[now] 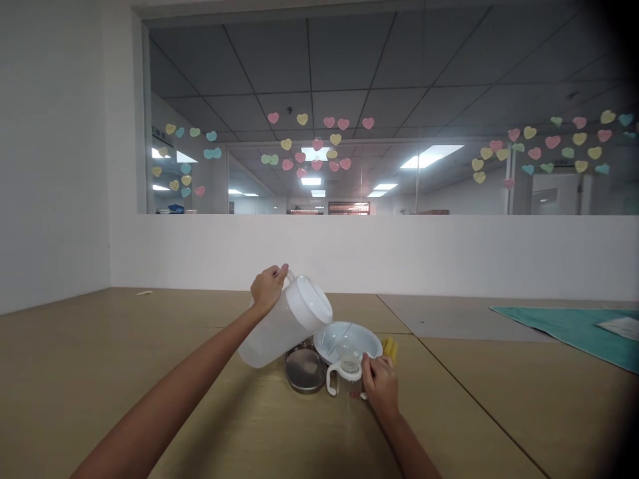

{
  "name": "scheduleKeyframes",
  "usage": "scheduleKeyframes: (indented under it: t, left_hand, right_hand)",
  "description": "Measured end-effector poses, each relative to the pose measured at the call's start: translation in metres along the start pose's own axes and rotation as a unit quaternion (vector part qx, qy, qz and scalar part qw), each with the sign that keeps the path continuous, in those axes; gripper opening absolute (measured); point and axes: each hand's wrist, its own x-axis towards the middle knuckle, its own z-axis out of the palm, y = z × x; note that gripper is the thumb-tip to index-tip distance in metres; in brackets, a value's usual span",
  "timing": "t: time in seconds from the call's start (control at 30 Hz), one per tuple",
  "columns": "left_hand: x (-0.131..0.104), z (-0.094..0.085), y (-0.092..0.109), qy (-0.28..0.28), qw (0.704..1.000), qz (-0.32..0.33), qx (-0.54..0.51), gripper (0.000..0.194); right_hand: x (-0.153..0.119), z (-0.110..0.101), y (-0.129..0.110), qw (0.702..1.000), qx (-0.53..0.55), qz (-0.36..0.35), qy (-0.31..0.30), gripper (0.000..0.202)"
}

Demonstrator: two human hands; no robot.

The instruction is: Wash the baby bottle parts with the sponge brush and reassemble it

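Observation:
My left hand (268, 289) is wrapped round the handle of a translucent white plastic pitcher (277, 329) with a white lid. The pitcher is tilted, its lidded top leaning to the right above the table. Lower right, my right hand (382, 382) is closed on one side of a clear baby bottle (349, 382) with a white collar and two curved side handles. The bottle is upright and its mouth is uncovered. Behind it is a pale blue bowl (324, 337) with something clear inside. A shallow metal dish (304, 369) lies beneath the pitcher's lid end, left of the bottle.
Something yellow (390, 348) lies right of the bowl, partly behind my right hand. A green cloth (554, 326) with a pale sheet (622, 326) on it is at the far right. A small flat scrap (144, 293) lies at the back left. The wall stands behind the table (474, 399).

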Motion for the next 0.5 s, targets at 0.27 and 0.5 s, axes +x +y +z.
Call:
scheduleKeyframes:
  t: [0.27, 0.5]
  left_hand:
    - [-0.024, -0.028, 0.044, -0.043, 0.991, 0.128, -0.014, 0.050]
    - [-0.049, -0.018, 0.057, -0.095, 0.972, 0.201, 0.076, 0.044]
  right_hand:
    - [0.001, -0.002, 0.000, 1.000, -0.012, -0.006, -0.010, 0.048]
    - [0.001, -0.002, -0.001, 1.000, -0.005, -0.003, -0.002, 0.048]
